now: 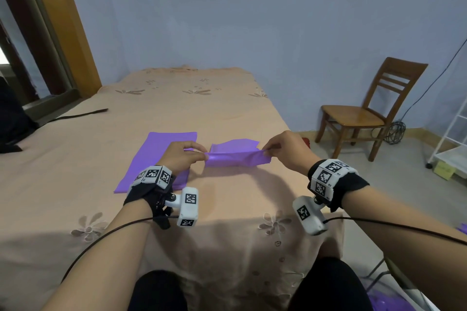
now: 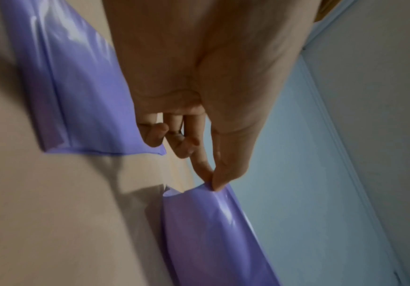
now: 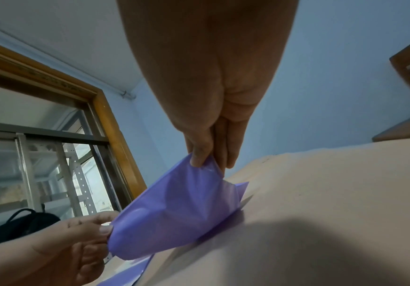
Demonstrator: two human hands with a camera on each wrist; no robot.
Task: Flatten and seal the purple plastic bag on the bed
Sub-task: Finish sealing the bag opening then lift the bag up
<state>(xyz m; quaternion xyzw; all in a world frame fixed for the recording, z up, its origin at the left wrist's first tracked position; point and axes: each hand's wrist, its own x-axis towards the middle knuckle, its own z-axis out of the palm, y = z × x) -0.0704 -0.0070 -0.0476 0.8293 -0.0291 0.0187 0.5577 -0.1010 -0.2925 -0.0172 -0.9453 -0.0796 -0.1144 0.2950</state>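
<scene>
Both the left hand [image 1: 185, 156] and the right hand [image 1: 285, 149] pinch opposite ends of the bag [image 1: 236, 156], stretched just above the bed [image 1: 177, 108]. Flattening looks underway; sealing seems not yet done.

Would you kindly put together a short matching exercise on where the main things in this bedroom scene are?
Things:
1. held purple bag
2. flat purple bag
3. wooden chair
4. dark strap

Places:
a. on the floor right of the bed
b. stretched between both hands
c. lying flat under the left hand
d. far left on the bedspread

Pairs: 1-b, 2-c, 3-a, 4-d
</scene>
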